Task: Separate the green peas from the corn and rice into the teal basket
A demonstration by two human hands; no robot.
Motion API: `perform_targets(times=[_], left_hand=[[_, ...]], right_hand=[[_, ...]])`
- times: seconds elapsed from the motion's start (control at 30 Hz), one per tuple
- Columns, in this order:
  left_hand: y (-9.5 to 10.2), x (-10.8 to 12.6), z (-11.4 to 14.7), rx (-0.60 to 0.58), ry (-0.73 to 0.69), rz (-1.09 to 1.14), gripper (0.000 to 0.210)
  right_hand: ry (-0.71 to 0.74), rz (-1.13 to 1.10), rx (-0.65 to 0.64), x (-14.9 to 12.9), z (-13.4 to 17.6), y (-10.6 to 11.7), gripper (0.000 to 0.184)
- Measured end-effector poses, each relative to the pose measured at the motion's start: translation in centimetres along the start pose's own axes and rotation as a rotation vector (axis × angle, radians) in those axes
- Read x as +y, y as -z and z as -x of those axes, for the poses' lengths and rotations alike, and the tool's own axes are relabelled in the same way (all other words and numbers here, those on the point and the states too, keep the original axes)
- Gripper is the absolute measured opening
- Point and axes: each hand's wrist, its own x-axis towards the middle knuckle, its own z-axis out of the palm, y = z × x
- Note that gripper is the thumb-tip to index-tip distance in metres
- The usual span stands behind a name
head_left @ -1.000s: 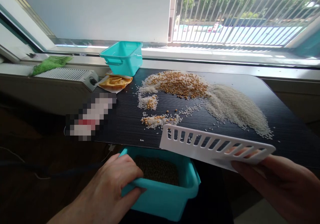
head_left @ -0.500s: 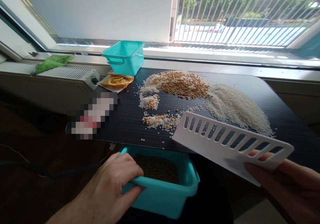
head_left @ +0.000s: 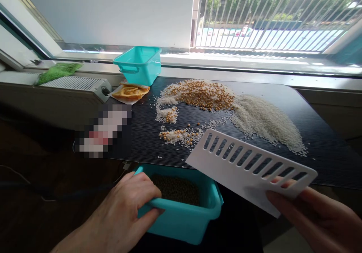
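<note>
My left hand (head_left: 138, 200) grips the near left rim of a turquoise plastic bin (head_left: 181, 221), held just below the table's front edge. Small dark greenish-brown grains (head_left: 177, 189) cover the bin's floor. Between thumb and fingers, my right hand (head_left: 308, 211) pinches one end of a white slotted plastic divider (head_left: 240, 174). The divider slants over the table's front edge, its far end close to a small strip of mixed rice and yellow beans (head_left: 179, 135). Behind lie a larger heap of yellow beans on rice (head_left: 205, 94) and a pile of white rice (head_left: 266, 121).
A second turquoise bin (head_left: 138, 66) stands at the table's back left, with a folded yellow-orange item (head_left: 131, 92) in front of it. A blurred-out flat object (head_left: 104, 132) lies at the left edge. Further left are a radiator (head_left: 79, 83) and a green cloth (head_left: 59, 72).
My right hand has brought the white divider a little left and down, towards the bin. My left hand keeps its hold on the bin's rim. The view has shifted slightly.
</note>
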Motion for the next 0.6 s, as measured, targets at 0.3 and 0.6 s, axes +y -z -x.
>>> perform_targets(times=[0.3,0.6], left_hand=[[0.2,0.2,0.1,-0.008,-0.014,-0.004,0.016],[0.3,0.2,-0.1,-0.009,-0.001,0.010,0.016]], right_hand=[[-0.103,-0.011,0.020,0.6,0.0,0.5,0.026],[-0.170,-0.215,0.102,-2.2,0.5,-4.6,0.023]])
